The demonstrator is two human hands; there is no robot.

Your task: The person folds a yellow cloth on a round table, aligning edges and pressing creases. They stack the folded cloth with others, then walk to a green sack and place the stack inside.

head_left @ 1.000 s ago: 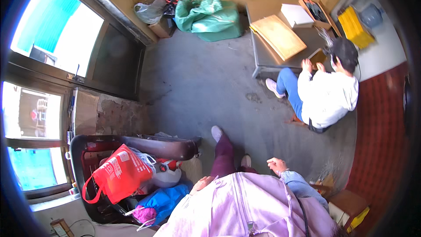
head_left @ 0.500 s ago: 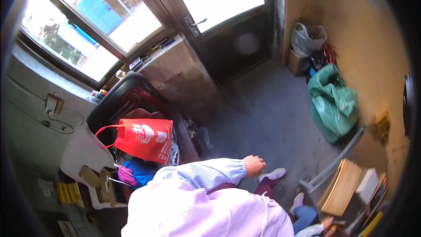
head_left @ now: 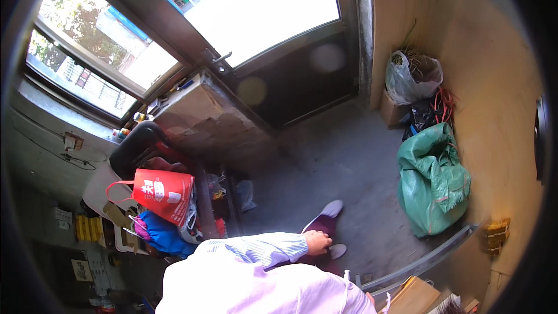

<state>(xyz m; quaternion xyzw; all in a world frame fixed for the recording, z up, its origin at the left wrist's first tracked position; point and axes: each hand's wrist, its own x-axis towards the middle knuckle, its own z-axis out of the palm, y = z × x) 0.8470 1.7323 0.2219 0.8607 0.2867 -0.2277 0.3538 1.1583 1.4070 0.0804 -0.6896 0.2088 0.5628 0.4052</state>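
My left hand (head_left: 317, 243), at the end of a blue-striped sleeve, hangs in front of my body with loosely bent fingers. Nothing shows in it, and it touches no object. Below it are my white shoes (head_left: 332, 208) and dark red trousers on the grey floor. At the lower edge, beyond my pale pink smock (head_left: 250, 285), a sliver of skin shows, perhaps my right hand (head_left: 370, 298); its fingers are hidden. Close by there lies a light wooden board (head_left: 411, 295), and a grey metal rail (head_left: 427, 263) runs behind it.
A dark door (head_left: 302, 84) with a handle stands ahead. On the right wall side sit a green sack (head_left: 433, 186), a plastic bag (head_left: 410, 78) and a cardboard box (head_left: 392, 110). To the left, a red bag (head_left: 165, 195) and a blue bundle (head_left: 165, 232) rest beside a black chair back (head_left: 136, 145).
My view has shifted, and my left hand sits lower and further left in the picture. The other person's jeans and hand at the lower right are no longer in sight.
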